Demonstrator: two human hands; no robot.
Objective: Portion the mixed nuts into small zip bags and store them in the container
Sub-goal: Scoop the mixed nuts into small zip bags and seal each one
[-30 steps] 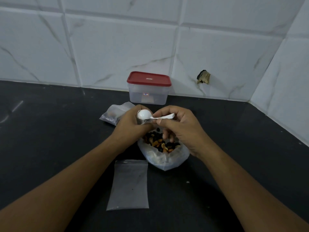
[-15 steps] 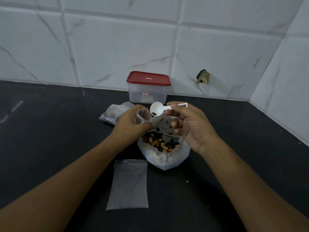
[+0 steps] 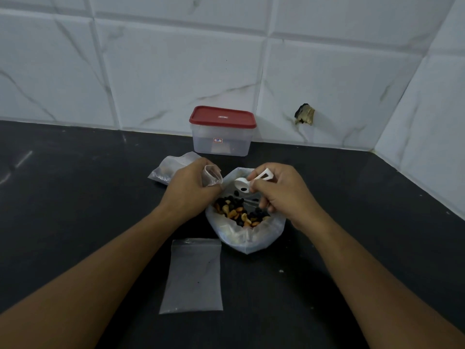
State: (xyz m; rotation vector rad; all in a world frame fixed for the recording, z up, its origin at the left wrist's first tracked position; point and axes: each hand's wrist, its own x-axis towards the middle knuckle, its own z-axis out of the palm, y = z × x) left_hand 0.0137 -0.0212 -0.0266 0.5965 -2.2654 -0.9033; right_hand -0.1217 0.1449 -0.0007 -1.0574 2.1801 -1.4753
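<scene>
A large clear bag of mixed nuts (image 3: 245,217) stands open on the dark counter. My left hand (image 3: 188,190) grips a small zip bag (image 3: 212,175) with its mouth held open, just left of the big bag. My right hand (image 3: 279,192) pinches the handle of a white plastic scoop (image 3: 245,183), whose bowl hangs over the nuts with a dark piece in it. An empty small zip bag (image 3: 192,275) lies flat in front of me. A clear container with a red lid (image 3: 222,131) stands shut by the wall.
A filled small bag (image 3: 171,167) lies behind my left hand. The tiled wall has a broken hole (image 3: 305,118) at the right. The dark counter (image 3: 75,197) meets a second wall at the right corner.
The scoop has left the small bag's mouth, moved right and dropped toward the nuts in the big bag. My left hand keeps hold of the small bag.
</scene>
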